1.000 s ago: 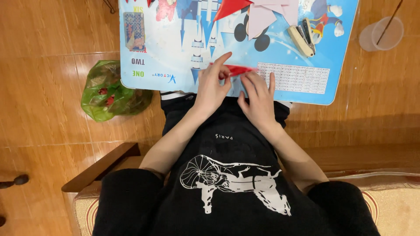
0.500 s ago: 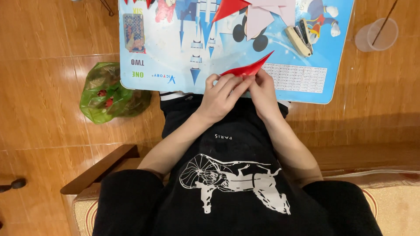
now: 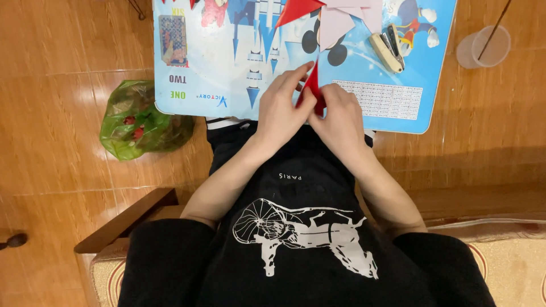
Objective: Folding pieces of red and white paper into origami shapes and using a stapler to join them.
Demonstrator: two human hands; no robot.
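— Step in hand? Looked like folding: red paper (image 3: 312, 86) pinched between left hand (image 3: 282, 109) and right hand (image 3: 340, 115), just above the near edge of the blue bench (image 3: 227, 79).

— Fingers?

— Closed narrow on the paper from both sides, thumbs pressed toward each other at its lower end (most of the sheet hidden behind the knuckles).

— Which way did it point?

— Away from the body, tip up toward the far side of the bench and leaning slightly right. Long axis ran near to far, nearly upright in the head view, lower end buried between the two hands.

— Next move, as a guess?

— Probably called for a firm crease: edges kept aligned, then a slide of the fingertips along the fold toward the tip without a slip. Hard to judge whether flat or lifted off the bench.

— Anything else about?

— More red paper (image 3: 296, 10) and pink paper (image 3: 341, 20) at the far edge, a stapler (image 3: 388, 51) to the right, a clear cup (image 3: 483, 48) and a green bag (image 3: 142, 122) on the floor, all well apart from the hands.
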